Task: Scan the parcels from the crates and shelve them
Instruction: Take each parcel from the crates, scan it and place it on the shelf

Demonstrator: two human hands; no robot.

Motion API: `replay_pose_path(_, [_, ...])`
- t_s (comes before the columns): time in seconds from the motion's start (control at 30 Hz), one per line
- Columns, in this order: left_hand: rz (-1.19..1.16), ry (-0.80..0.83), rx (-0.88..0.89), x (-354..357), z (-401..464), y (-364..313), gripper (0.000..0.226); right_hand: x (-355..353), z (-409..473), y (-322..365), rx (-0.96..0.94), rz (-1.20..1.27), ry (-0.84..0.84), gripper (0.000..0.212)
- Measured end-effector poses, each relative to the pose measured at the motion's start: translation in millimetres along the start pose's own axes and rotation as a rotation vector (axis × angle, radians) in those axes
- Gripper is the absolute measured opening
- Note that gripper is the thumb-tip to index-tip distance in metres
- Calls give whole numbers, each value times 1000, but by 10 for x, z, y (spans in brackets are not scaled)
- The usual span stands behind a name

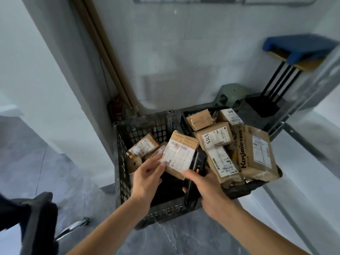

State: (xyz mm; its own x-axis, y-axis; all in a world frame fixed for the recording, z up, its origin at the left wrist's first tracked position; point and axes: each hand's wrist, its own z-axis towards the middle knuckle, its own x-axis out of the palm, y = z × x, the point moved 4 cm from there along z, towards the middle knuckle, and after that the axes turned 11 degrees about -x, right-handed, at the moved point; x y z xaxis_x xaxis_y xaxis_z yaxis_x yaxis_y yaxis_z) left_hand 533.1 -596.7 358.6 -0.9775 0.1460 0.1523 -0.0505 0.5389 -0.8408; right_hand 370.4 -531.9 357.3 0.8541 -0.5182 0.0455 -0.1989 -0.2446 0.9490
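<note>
Currently scan step: left hand pinches a taped brown parcel by its lower-left edge, label up, held over the left crate. Right hand is wrapped round a black handheld scanner, its head just beside the parcel's right edge. Next move likely needs the scanner aimed at the barcode strip, then carrying the parcel to a shelf. Left crate holds a few small parcels at the back, dark floor showing in front. Right crate piled full, a printed box leaning over its rim
</note>
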Motion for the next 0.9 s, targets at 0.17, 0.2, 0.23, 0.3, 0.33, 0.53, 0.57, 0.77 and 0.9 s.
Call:
replay_pose_path(0.17, [-58,103,-52,260,-338,210,40,-313,-331,-54,-22,19,-44,37])
replay_pose_path(0.2, [-71,100,-44,304,-414,246,40,-394,-413,-57,-26,13,-37,38])
replay_pose_path(0.23, [-78,90,-38,342,-484,281,39,-481,-498,-52,-30,3,-28,37])
replay_pose_path(0.3, [-65,65,-35,413,-612,340,38,-683,-639,-39,-42,-35,-17,36])
replay_pose_path(0.33, [-46,54,-28,441,-671,361,38,-803,-696,-24,-56,-53,-24,37])
replay_pose_path(0.53, [11,37,-7,574,-1053,464,32,-1451,-1005,285,-207,-98,-104,37])
replay_pose_path(0.57, [24,37,-8,608,-1118,491,31,-1521,-1058,319,-217,-115,-95,38])
replay_pose_path(0.77, [90,-39,16,745,-1395,642,15,-1831,-1422,261,-219,-239,-6,34])
replay_pose_path(0.9, [176,-57,82,837,-1593,726,11,-1991,-1633,146,-182,-283,-6,35])
